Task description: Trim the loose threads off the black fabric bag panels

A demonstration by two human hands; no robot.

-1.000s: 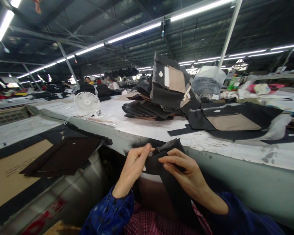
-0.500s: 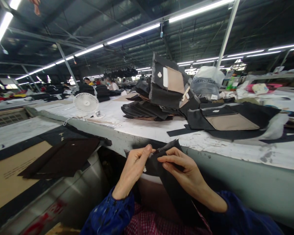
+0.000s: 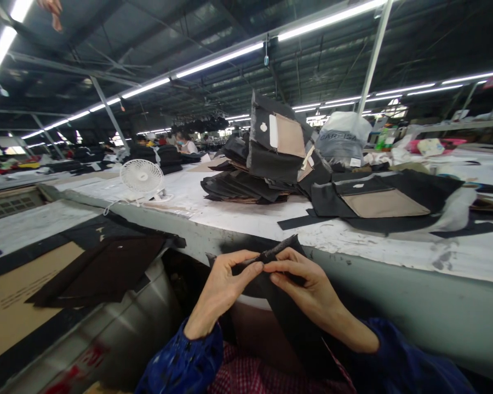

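Note:
Between my hands, in front of the table edge, hangs a black fabric panel with a brown patch and a pale strip on it. A black fabric strip runs down across its right side. My left hand pinches the panel's upper edge between thumb and fingers. Right beside it, my right hand is closed on the strip near that same edge, its fingertips almost touching the left thumb. A folded, greyish edge sticks up between and behind the fingers. The lower end of the panel rests against my checked clothing.
On the white table stand a small white fan and a pile of black fabric pieces. Another black panel with a beige patch lies to the right, near a plastic bag. Dark brown pieces lie at left on cardboard.
My left thumb has come down onto the front of the panel's edge, and the left fingers now reach behind it. The right hand stays almost in place. The view has shifted slightly.

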